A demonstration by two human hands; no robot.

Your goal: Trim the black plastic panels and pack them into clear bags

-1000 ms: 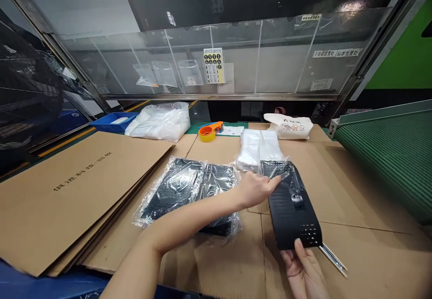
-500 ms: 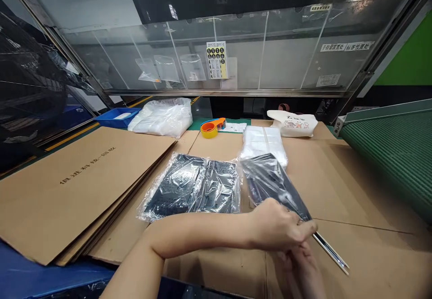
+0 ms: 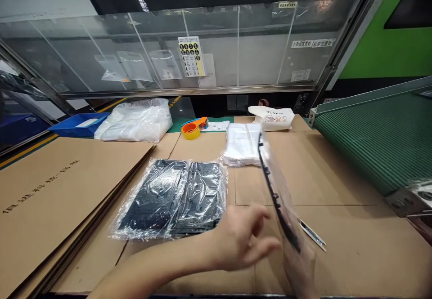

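Note:
A thin black plastic panel in a clear bag (image 3: 275, 191) stands on edge over the right-middle of the cardboard-covered table. My right hand (image 3: 300, 265) grips its near end and is partly hidden behind the plastic. Just left of that panel, my left hand (image 3: 246, 238) has thumb and fingers apart, with nothing between them. Beyond my left forearm lie more black panels in clear bags (image 3: 175, 195), flat and side by side. A slim metal tool like tweezers (image 3: 312, 234) rests on the cardboard right of my right hand.
Brown cardboard sheets (image 3: 67, 191) are stacked at left. Along the back are a blue tray (image 3: 79, 124), a plastic-bag bundle (image 3: 137, 121), an orange tape dispenser (image 3: 194, 128), a banded stack of clear bags (image 3: 241, 144) and a white pouch (image 3: 273, 117). A green conveyor (image 3: 378, 141) borders the right.
The bagged panel has turned from lying slanted to standing on edge. My left hand has come off it and moved left, its fingers opening. The view has shifted right.

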